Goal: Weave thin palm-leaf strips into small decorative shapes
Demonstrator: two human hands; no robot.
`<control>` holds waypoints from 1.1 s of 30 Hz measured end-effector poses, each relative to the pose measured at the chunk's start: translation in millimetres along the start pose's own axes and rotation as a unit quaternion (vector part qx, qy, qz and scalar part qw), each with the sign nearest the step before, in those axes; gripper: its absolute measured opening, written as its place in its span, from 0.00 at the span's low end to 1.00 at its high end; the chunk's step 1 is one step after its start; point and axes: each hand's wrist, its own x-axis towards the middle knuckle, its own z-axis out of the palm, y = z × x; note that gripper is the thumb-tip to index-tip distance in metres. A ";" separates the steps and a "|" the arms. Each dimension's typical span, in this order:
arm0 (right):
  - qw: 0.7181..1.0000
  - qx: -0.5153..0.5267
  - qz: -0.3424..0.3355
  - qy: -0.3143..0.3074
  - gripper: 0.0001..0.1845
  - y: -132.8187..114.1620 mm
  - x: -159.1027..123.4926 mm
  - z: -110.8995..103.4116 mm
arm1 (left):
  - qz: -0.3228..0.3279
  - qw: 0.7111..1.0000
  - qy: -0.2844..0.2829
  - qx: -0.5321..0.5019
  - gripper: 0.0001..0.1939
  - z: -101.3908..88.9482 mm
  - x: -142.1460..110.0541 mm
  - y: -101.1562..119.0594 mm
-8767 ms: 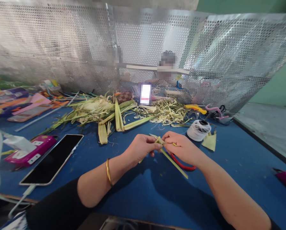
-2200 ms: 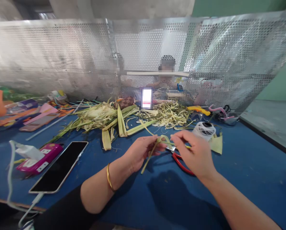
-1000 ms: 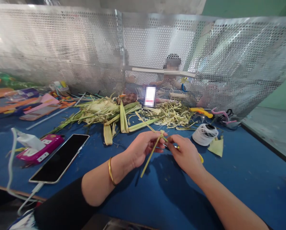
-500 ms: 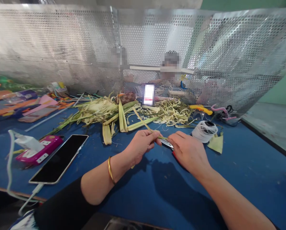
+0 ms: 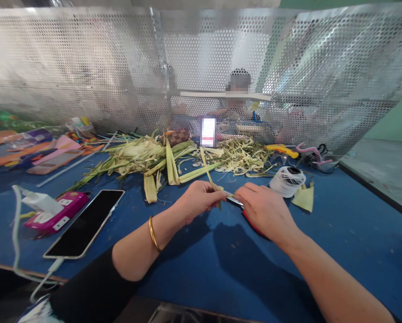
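My left hand (image 5: 201, 200) pinches a narrow yellow-green plant strip (image 5: 206, 166) between thumb and fingers. The strip's long end slants up from the hand, and a short end shows below the fingers. To the right, my right hand (image 5: 264, 207) is closed round scissors with silver blades (image 5: 234, 200) and red handles (image 5: 253, 224). The blade tips reach towards my left fingertips, beside the strip; whether they touch it I cannot tell. A spool of white thread (image 5: 287, 182) stands just beyond my right hand, with a pale green leaf piece (image 5: 303, 197) beside it.
Piles of leaf strips (image 5: 133, 154) and curly shreds (image 5: 243, 157) lie across the back of the blue table (image 5: 187, 273). At left are a charging phone (image 5: 86, 224) and a magenta power strip (image 5: 69, 206). A perforated metal screen (image 5: 201, 54) stands behind; a person sits beyond it.
My left hand has turned slightly, and the strip now stands steeper, its lower end showing beneath my fingers. The right hand keeps the scissors at almost the same spot.
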 end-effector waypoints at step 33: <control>0.945 0.299 0.130 -0.002 0.13 -8.0 0.7 7.3 | 0.015 0.986 -0.015 -0.165 0.12 1.8 0.8 -6.4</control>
